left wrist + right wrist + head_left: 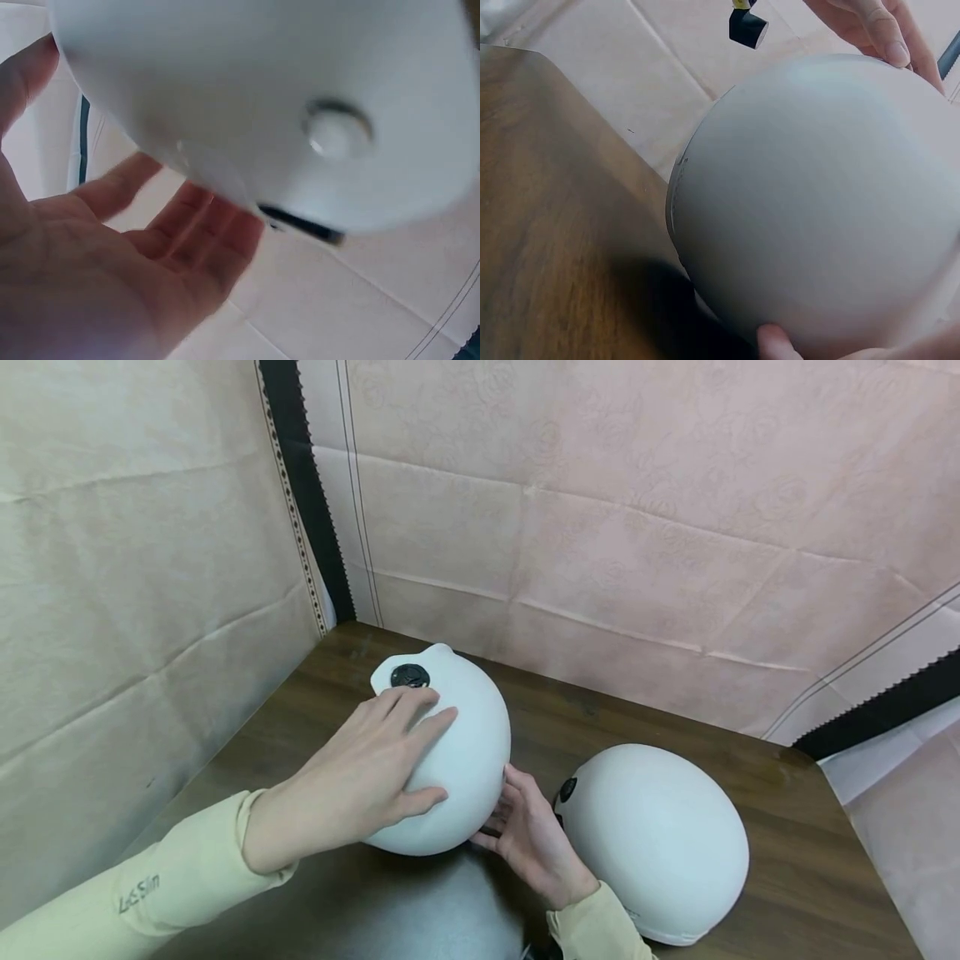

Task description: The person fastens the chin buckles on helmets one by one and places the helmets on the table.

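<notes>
Two white helmets lie on a dark wooden table (795, 827). My left hand (360, 777) lies flat over the top of the left helmet (472, 735), with its fingers spread beside a round black fitting (409, 676). My right hand (525, 831) touches that helmet's lower right side with straight fingers, in the gap before the right helmet (660, 835). In the left wrist view the helmet shell (247, 97) is blurred above my open palm (112, 255). The right wrist view shows the shell (817, 202), with a right fingertip (774, 341) under it and left fingers (877, 30) over the top.
Pale cloth walls (600, 527) close the table in at the back and the left, and they meet at a black strip (307, 493) in the corner. The table's right edge (862, 852) runs close to the right helmet. Bare wood (547, 187) lies left of the held helmet.
</notes>
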The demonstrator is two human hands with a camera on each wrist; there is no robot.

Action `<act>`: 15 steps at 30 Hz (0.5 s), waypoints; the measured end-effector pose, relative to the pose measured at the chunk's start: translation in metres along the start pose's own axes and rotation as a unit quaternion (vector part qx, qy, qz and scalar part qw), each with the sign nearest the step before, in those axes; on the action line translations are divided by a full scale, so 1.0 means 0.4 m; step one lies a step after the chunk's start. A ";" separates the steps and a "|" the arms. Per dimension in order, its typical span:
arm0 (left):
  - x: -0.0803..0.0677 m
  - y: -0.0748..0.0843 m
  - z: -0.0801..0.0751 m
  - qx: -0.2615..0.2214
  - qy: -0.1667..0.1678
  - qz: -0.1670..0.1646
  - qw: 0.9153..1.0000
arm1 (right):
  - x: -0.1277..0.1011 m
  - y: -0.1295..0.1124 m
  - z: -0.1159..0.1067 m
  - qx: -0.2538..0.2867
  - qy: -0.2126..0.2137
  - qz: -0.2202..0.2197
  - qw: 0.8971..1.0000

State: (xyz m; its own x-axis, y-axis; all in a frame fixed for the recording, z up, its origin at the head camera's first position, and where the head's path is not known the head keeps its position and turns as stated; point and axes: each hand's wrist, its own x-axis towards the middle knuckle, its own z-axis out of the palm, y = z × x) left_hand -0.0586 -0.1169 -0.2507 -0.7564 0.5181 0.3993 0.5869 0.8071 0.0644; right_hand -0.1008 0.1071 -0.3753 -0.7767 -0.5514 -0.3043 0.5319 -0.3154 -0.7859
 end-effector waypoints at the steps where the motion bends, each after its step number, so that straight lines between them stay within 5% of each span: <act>1: 0.000 0.001 0.000 -0.001 0.000 -0.001 1.000 | -0.001 0.000 -0.001 0.000 -0.001 0.001 1.000; 15: -0.001 0.011 0.001 0.032 0.025 -0.013 0.999 | -0.010 0.003 -0.006 0.024 -0.018 -0.025 0.999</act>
State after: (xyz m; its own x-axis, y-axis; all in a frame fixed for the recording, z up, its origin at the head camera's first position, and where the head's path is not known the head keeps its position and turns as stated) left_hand -0.0560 -0.1135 -0.2507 -0.7555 0.4827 0.4430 0.5454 0.8380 0.0171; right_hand -0.0979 0.1106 -0.3762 -0.7902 -0.5614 -0.2456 0.5096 -0.3795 -0.7722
